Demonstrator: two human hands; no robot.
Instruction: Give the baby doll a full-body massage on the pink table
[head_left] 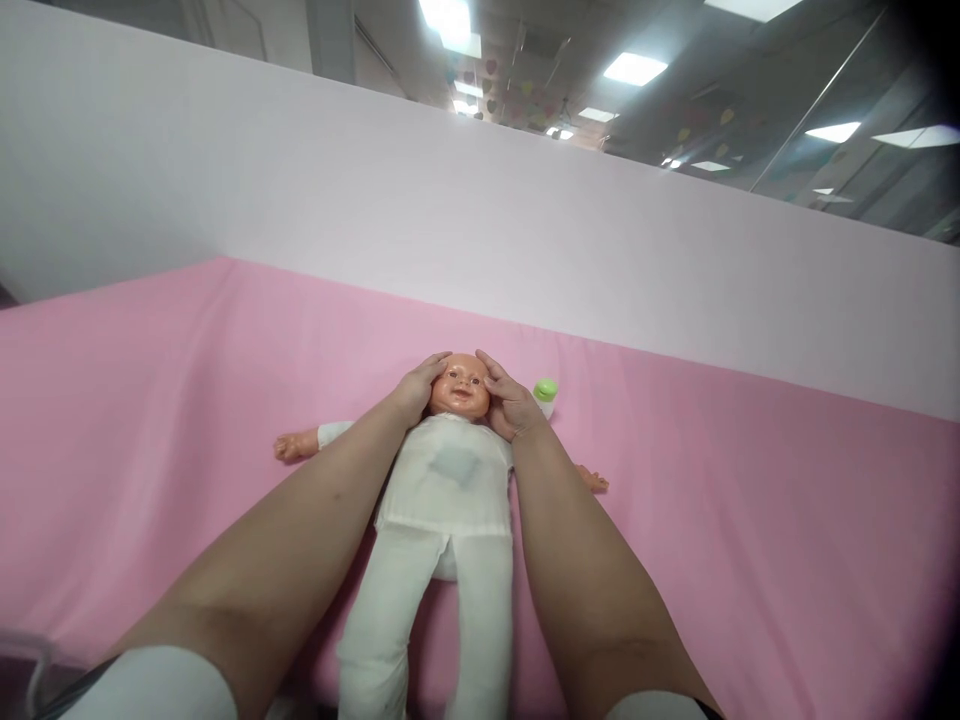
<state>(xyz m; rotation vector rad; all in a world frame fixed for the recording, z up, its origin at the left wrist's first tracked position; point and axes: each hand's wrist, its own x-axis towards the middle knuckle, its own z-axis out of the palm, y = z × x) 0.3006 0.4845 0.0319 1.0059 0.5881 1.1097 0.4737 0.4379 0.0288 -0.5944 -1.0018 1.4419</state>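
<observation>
A baby doll (450, 480) in a white cloth top and white leggings lies on its back, face up, arms spread to the sides. My left hand (420, 390) cups one side of the doll's head, its fingers along the temple. Against the other side of the head rests my right hand (511, 400), fingers curved by the cheek and brow. The head is held between both palms. A greenish patch shows on the chest of the top. My right forearm hides most of one doll arm, leaving its small hand in sight.
Pink cloth (712, 520) covers the surface under the doll. Just beyond my right hand stands a small white bottle with a green cap (546, 390). A pale wall panel (450, 220) rises behind the cloth, with glass and ceiling lights above it.
</observation>
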